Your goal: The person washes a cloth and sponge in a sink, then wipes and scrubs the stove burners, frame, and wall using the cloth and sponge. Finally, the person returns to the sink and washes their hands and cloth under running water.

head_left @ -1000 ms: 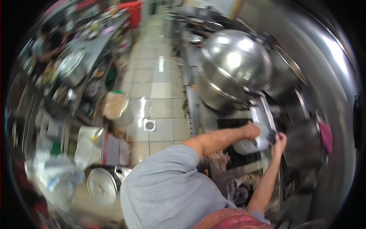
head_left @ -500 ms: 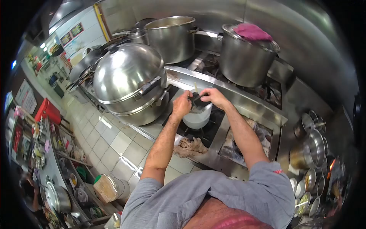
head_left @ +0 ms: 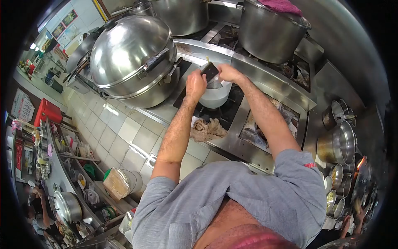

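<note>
While the left hand point(head_left: 196, 85) is gripping a box point(head_left: 209, 72), the right point(head_left: 229, 74) is too. A tub point(head_left: 213, 100) is sitting at its six o'clock.

1. We see a shiny metal wall point(head_left: 352, 54) on the right.
2. Glare streaks the pale tiled floor point(head_left: 134, 132).
3. Pictures point(head_left: 69, 17) hang at upper left.
4. We have a long counter point(head_left: 62, 174) along the left.
</note>
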Demonstrator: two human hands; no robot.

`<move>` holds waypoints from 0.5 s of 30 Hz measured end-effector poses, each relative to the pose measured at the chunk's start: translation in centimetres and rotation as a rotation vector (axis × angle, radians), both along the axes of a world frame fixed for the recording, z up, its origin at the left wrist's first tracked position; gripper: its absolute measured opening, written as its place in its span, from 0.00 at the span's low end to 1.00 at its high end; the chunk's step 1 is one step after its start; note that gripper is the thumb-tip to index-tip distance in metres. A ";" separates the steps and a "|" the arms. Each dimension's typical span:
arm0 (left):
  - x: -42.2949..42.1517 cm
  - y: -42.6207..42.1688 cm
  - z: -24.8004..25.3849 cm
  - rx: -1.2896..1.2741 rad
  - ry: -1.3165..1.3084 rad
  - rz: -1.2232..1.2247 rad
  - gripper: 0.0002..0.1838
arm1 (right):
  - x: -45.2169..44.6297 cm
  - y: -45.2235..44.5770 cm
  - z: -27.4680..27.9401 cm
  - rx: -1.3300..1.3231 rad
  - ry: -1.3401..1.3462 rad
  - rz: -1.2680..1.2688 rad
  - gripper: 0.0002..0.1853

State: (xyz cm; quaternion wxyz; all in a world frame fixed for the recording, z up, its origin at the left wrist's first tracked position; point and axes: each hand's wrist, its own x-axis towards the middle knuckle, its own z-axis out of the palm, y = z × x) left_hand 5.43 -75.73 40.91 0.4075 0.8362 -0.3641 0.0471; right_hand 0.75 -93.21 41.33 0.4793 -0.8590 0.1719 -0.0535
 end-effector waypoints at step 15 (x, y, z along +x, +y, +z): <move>-1.0 -0.3 -1.7 0.033 -0.479 0.068 0.10 | 1.0 2.9 -0.9 -0.763 0.330 0.315 0.19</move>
